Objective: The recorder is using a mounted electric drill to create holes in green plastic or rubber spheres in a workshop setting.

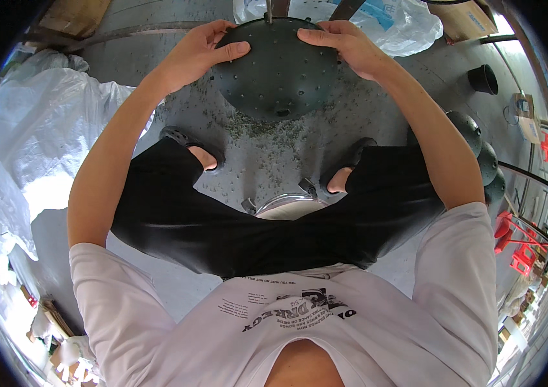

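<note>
A dark green hollow-looking ball (274, 68), dotted with small holes, is held out in front of me between both hands. My left hand (206, 51) grips its upper left, the thumb lying on the near surface and the other fingers partly hidden behind the rim. On the upper right, my right hand (345, 45) holds it the same way, thumb in front. A thin upright metal rod (269, 11) meets the ball's top edge; whether it enters a hole I cannot tell. One larger dark hole (283, 112) shows at the ball's lower side.
Green shavings (267, 132) litter the grey floor beneath the ball. Translucent plastic sheeting (48, 129) lies at left, with a plastic bag (409, 29) at far right. Similar green balls (464, 126) sit beside my right leg. A black bucket (483, 79) and red stools (522, 251) stand farther right.
</note>
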Motion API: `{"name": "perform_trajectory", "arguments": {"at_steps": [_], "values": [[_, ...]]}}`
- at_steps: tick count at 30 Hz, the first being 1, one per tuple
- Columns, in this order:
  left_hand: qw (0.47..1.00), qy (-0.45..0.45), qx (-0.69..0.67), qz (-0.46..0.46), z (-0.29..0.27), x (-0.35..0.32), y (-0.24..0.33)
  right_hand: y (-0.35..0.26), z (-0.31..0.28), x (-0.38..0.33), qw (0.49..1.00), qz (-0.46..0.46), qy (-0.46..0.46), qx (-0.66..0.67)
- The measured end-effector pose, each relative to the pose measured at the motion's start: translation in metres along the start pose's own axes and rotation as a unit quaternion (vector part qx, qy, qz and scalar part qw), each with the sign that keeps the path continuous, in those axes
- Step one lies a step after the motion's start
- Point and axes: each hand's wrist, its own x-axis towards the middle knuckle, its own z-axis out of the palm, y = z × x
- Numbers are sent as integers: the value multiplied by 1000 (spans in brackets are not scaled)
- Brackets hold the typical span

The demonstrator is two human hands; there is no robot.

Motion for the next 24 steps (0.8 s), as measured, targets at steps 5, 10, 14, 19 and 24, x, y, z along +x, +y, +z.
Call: {"name": "perform_trajectory", "arguments": {"at_steps": [5,10,14,19,24], "values": [[1000,9,6,4,1,0,1,4,-3,2,1000,10,-7,-23],[999,23,43,15,1,-1,1,4,-5,3,1000,13,-10,-21],[999,24,35,14,1,-2,3,4,-5,3,1000,23,-6,-10],[998,31,50,11,0,-1,2,5,-2,2,1000,11,17,-3],[998,31,49,14,-2,-2,6,-2,0,1,999,24,22,11]]}}
